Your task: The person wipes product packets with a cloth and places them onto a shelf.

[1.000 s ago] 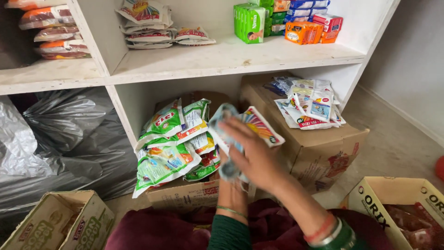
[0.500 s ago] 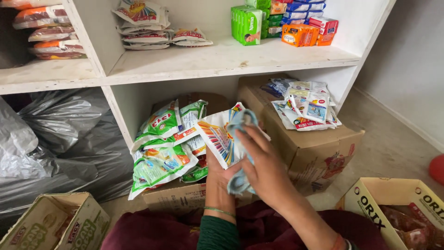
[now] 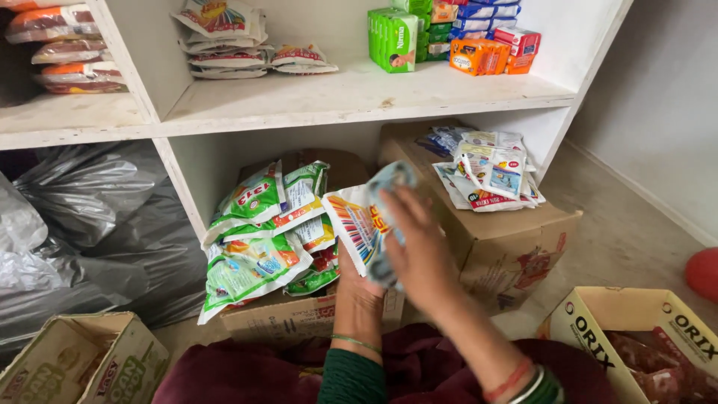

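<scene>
My left hand [image 3: 357,287] holds up a white packet [image 3: 353,222] with coloured stripes, in front of the lower shelf opening. My right hand [image 3: 420,249] lies over the packet's right side and grips a light blue cloth [image 3: 390,179] pressed against it. The cloth shows above and below my fingers. Just left of the packet, several green and white packets [image 3: 258,236] are piled on a low cardboard box [image 3: 288,320].
A closed cardboard box [image 3: 516,251] on the right carries several small sachets [image 3: 488,170]. The white shelf [image 3: 351,97] above holds green bars, orange boxes and flat packets. Black plastic bags [image 3: 90,217] fill the left. Open cartons stand at bottom left [image 3: 71,359] and bottom right [image 3: 636,329].
The striped packet has turned from facing right to facing left. My right hand with the cloth has slid across its face.
</scene>
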